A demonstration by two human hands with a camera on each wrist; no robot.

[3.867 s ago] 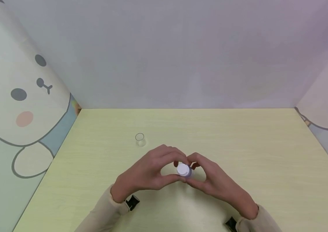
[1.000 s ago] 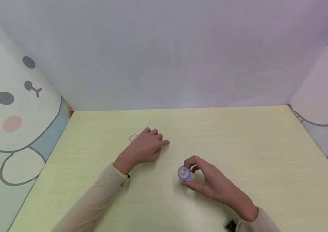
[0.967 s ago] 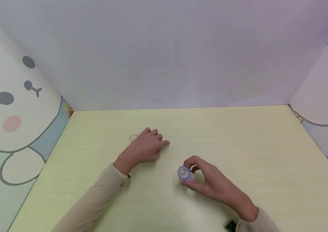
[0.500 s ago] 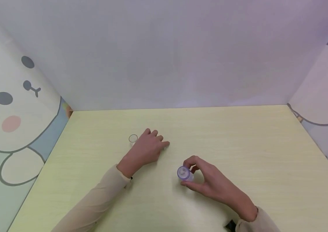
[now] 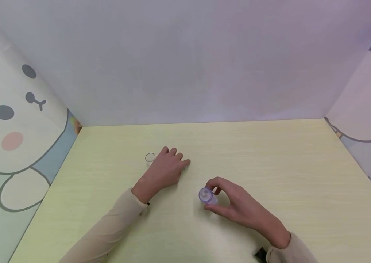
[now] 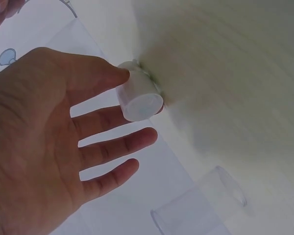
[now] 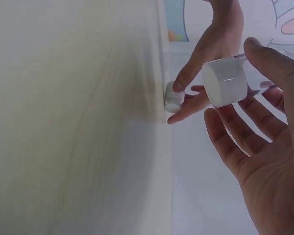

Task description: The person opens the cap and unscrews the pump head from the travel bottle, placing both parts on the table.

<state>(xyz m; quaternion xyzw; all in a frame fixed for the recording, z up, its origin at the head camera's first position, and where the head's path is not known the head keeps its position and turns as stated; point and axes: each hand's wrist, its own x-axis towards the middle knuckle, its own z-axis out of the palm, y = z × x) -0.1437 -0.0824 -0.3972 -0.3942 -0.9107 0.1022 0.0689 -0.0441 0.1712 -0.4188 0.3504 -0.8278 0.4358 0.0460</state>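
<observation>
My left hand (image 5: 163, 168) is down at the tabletop, left of and beyond my right. In the left wrist view, its thumb presses on a small white cap (image 6: 139, 90) and the index finger reaches behind it; the other fingers are spread. The head view hides that cap under the hand. My right hand (image 5: 238, 204) grips a small white bottle (image 7: 225, 83) between thumb and fingers, above the table. Seen from the head, the bottle's top faces up with a purple-tinted clear rim and a pale inner part.
A clear, thin-walled cup (image 6: 201, 203) stands on the pale wooden table (image 5: 270, 157) just left of my left hand; in the head view mainly its dark rim shows. A plain wall (image 5: 185, 62) closes the far side, and panels with cartoon drawings flank the table.
Earlier both hands held the bottle with a white top on it. Since then my left hand has carried the cap away to the far left. Lately the bottle has shifted slightly left.
</observation>
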